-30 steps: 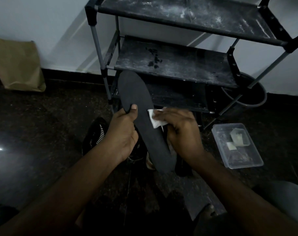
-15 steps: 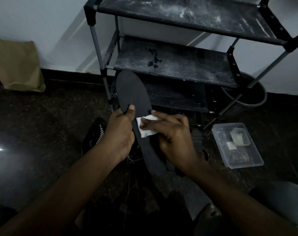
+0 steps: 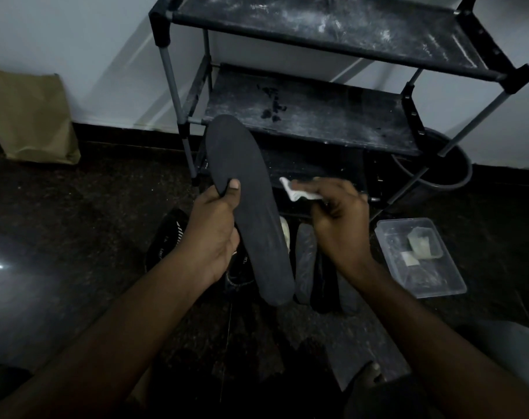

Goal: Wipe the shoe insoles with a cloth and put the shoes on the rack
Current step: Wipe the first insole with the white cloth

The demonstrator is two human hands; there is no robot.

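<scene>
Two bare forearms reach forward from the bottom of the view over a dark speckled stone floor [image 3: 106, 213]. The left hand [image 3: 215, 234] grips a long dark grey foam insole [image 3: 251, 207] by its left edge, thumb pressed flat on the upper face and fingers curled behind it. It holds the insole in the air, tilted, with the rounded toe end up towards the rack and the heel end down near the person. The right hand [image 3: 339, 225] sits just to the right of the insole with its fingers curled, pinching a small crumpled white cloth [image 3: 299, 193]. The cloth is close to the insole's right edge but does not appear to touch it. Below the hands on the floor lie a black shoe with white stripes [image 3: 166, 237], partly hidden by the left wrist, and a grey elongated piece [image 3: 305, 258] that could be an insole or a shoe. Another black shoe [image 3: 323, 282] lies beside that piece. To the right stands a clear rectangular plastic container [image 3: 447, 285] with a few pale scraps inside. Beyond the hands stands a black metal-framed shoe rack [image 3: 332, 122] with dusty fabric shelves, none of them holding a shoe. A dark round bucket [image 3: 450, 173] stands behind its right leg. At far left a brown paper bag [image 3: 30, 116] leans against the white wall [image 3: 91, 40].
</scene>
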